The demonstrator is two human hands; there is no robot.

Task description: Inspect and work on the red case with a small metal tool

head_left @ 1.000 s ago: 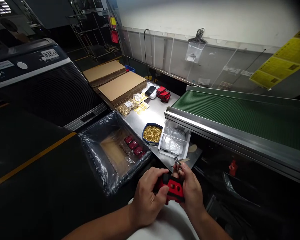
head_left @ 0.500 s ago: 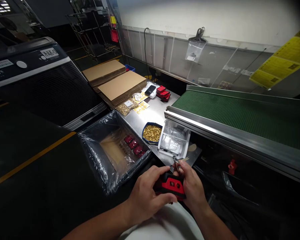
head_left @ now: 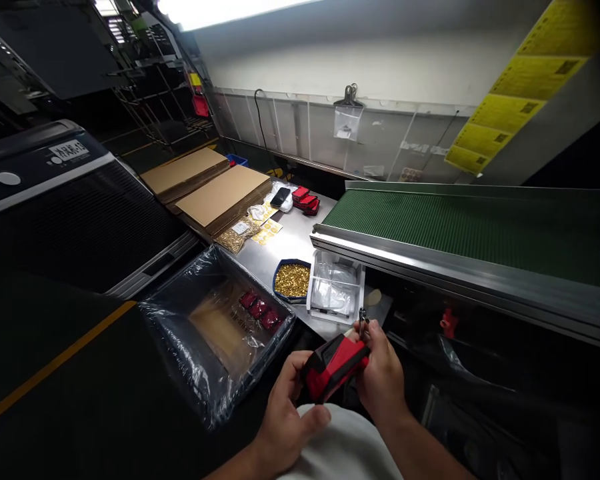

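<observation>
Your left hand is curled under the red and black case, fingers wrapped round its lower end, thumb lying free near your lap. The case sits tilted, its upper end raised toward your right hand.

Your right hand is closed tight, pinching a small metal tool between thumb and fingers; the tool's tip pokes up just above the knuckles. Same hand touches the case's upper end. Can't tell whether the tool tip meets the case.

Both hands hover over your lap, just in front of the steel table edge.

Round about:
- White tray with clear bags, just beyond your right hand.
- Blue dish of small brass parts, beside the tray on its left.
- Plastic-lined bin left of your hands, a few red cases lying in it.
- Green conveyor belt to the right, running away from you.
- Flat cardboard stacks, more red cases and a phone at the far end of the table.
</observation>
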